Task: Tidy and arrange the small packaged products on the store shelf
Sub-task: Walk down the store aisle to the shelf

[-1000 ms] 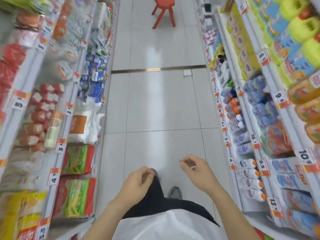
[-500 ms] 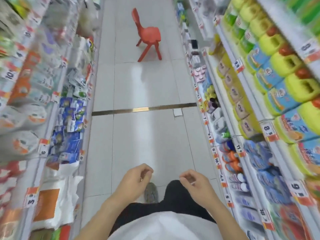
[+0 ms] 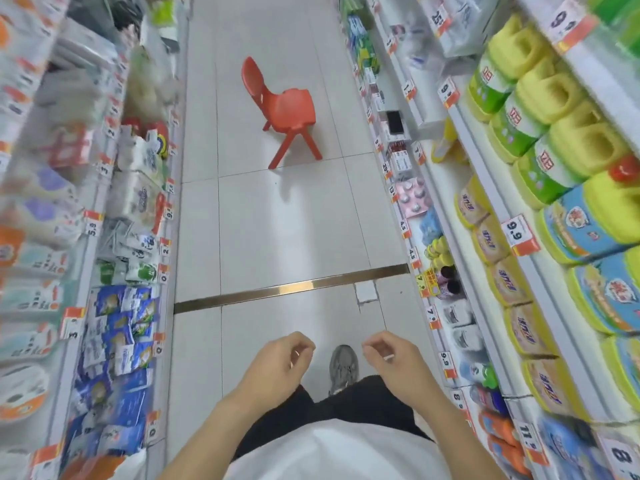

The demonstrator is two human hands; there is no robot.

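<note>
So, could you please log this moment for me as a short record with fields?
setting: store aisle, white tiled floor, shelves on both sides
left hand: raised at waist height, fingers loosely curled, holding nothing
right hand: same height, fingers loosely curled; a small pale bit at the fingertips, too small to tell
ahead: red plastic chair standing in the aisle
left shelf: blue and white sachets, jumbled
right shelf: yellow-capped tubs in rows
task contact: none, neither hand touches a shelf

Small blue-white packets [image 3: 117, 344] jumbled, overlapping, on low left shelf [image 3: 162, 344]; neater rows above.
</note>
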